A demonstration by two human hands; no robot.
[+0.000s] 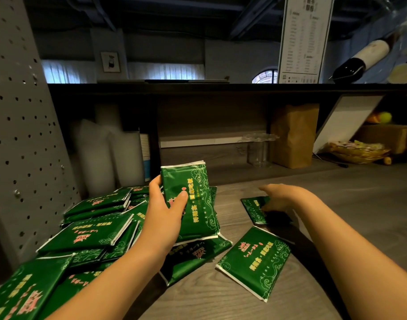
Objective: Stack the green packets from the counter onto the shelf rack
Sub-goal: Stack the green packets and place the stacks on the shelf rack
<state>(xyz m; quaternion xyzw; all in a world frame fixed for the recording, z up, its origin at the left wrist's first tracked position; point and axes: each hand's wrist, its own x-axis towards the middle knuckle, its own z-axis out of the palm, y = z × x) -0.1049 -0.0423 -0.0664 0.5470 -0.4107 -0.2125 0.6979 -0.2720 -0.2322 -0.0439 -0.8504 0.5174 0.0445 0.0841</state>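
My left hand (pixel 165 209) grips a small stack of green packets (pixel 195 204), held upright above the wooden counter (pixel 336 204), thumb across the front. Further right, my right hand (pixel 281 197) reaches down onto a single green packet (pixel 254 210) lying flat on the counter; its fingers touch it, and whether they have closed on it is blurred. Another green packet (pixel 253 262) lies flat in front of that one. A loose pile of several green packets (pixel 94 229) covers the counter's left side.
A grey perforated panel (pixel 24 146) stands at the left. Behind the counter a dark shelf (pixel 198 87) spans the view, with white packs (pixel 105 155), clear cups (pixel 259 148) and a brown paper bag (pixel 292 137) under it. A basket (pixel 357 153) sits far right.
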